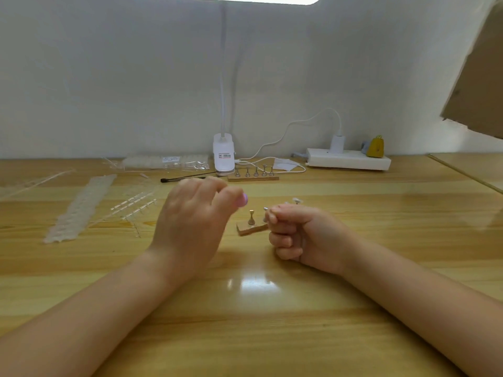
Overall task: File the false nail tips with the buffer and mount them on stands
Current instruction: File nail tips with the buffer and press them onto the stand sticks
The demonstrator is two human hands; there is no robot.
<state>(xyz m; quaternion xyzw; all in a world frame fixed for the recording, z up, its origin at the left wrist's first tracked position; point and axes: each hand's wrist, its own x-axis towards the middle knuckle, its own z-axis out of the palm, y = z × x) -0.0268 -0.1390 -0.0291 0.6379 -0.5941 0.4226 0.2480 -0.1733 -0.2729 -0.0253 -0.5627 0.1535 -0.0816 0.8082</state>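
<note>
A small wooden stand base [251, 229] lies on the table between my hands, with a gold peg [251, 214] upright on it. My right hand [302, 235] is curled into a fist at the base's right end, and its forefinger and thumb pinch a silver peg [265, 209] there. Behind that hand a clear nail tip [296, 200] sits on another peg. My left hand [190, 221] hovers blurred to the left of the base. Its fingers are loosely curled and its purple thumbnail points right, with nothing visible in it. No buffer is visible.
A second wooden base with several pegs [253, 176] stands further back by a white clamp lamp [223, 156]. A power strip [348, 159] and cable lie behind right. Nail-tip strips [81, 208], clear sprues [136, 206], a bag of tips [166, 161] and a black tool [182, 178] lie to the left. Cardboard [476, 77] hangs at upper right.
</note>
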